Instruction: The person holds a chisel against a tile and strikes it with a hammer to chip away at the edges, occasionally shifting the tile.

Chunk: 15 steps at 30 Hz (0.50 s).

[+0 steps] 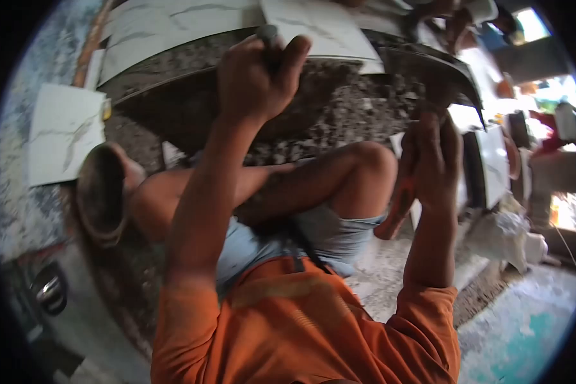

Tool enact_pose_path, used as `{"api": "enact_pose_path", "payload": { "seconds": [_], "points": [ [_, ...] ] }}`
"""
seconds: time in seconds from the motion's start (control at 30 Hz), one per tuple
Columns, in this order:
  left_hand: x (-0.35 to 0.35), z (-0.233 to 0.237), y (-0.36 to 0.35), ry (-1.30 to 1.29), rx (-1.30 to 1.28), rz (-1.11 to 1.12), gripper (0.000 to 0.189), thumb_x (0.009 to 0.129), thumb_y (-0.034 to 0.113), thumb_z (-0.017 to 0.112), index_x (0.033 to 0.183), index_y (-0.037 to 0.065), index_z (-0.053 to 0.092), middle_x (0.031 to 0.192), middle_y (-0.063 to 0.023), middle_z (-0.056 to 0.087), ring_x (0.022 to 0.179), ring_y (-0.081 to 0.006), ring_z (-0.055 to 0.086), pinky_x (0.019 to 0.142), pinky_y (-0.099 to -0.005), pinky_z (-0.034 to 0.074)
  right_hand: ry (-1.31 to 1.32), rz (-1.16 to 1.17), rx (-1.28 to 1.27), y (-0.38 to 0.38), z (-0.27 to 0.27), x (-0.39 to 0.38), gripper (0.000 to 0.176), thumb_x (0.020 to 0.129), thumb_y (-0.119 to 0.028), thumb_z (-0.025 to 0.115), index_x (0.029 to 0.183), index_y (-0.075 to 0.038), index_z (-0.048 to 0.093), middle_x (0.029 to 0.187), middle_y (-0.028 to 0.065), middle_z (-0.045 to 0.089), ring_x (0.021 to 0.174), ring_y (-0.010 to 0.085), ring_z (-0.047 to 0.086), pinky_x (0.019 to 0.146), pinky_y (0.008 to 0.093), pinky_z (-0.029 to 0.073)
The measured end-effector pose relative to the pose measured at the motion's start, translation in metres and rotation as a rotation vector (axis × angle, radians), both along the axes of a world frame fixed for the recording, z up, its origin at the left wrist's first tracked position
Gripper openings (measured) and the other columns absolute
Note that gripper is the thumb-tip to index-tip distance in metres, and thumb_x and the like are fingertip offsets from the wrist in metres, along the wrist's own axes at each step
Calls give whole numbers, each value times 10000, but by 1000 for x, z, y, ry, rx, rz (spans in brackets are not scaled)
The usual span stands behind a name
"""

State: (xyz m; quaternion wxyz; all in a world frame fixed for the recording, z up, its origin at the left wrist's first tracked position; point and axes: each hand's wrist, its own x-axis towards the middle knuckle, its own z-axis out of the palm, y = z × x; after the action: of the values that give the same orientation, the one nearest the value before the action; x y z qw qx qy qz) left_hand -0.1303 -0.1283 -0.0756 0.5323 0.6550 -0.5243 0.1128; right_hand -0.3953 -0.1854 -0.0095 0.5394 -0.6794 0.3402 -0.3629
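Note:
My left hand [256, 80] is closed in a fist, thumb up, around a short dark handle [270, 35] with a rounded end. Whatever joins the handle below is hidden by the hand. Beneath it spreads dark, crumbly mortar or soil [358, 105], up to the edge of white veined tiles [320, 29]. On the other side my right hand [435, 150] has its fingers drawn together at the base of a dark tool with a curved, pointed head [445, 67]. My bent knee [371, 160] lies between the two arms.
A rounded, hollow container [105, 192] stands by my left knee, close to a loose white tile [67, 134] against the stained wall. To the right are stacked tiles [489, 166] and a crumpled plastic bag [502, 233]. Part of another person [457, 25] shows at the upper right.

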Motion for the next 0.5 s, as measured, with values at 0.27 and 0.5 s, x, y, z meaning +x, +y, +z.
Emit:
{"api": "enact_pose_path", "payload": {
  "seconds": [0.27, 0.5],
  "points": [
    [7, 4, -2, 239, -247, -215, 443, 1080, 365, 554, 809, 19, 610, 596, -59, 600, 595, -173, 697, 562, -290, 519, -189, -36, 96, 6, -40, 17, 251, 1110, -279, 498, 1134, -42, 578, 674, -32, 485, 511, 27, 391, 442, 209, 297],
    [-6, -22, 2, -22, -334, -205, 445, 962, 418, 742, 748, 67, 573, 623, -4, 555, 532, -81, 549, 486, -267, 432, -166, -50, -132, 15, -44, 9, 204, 1088, -185, 484, 1144, -7, 567, 694, -22, 502, 521, 26, 400, 459, 204, 302]
  ]
}}
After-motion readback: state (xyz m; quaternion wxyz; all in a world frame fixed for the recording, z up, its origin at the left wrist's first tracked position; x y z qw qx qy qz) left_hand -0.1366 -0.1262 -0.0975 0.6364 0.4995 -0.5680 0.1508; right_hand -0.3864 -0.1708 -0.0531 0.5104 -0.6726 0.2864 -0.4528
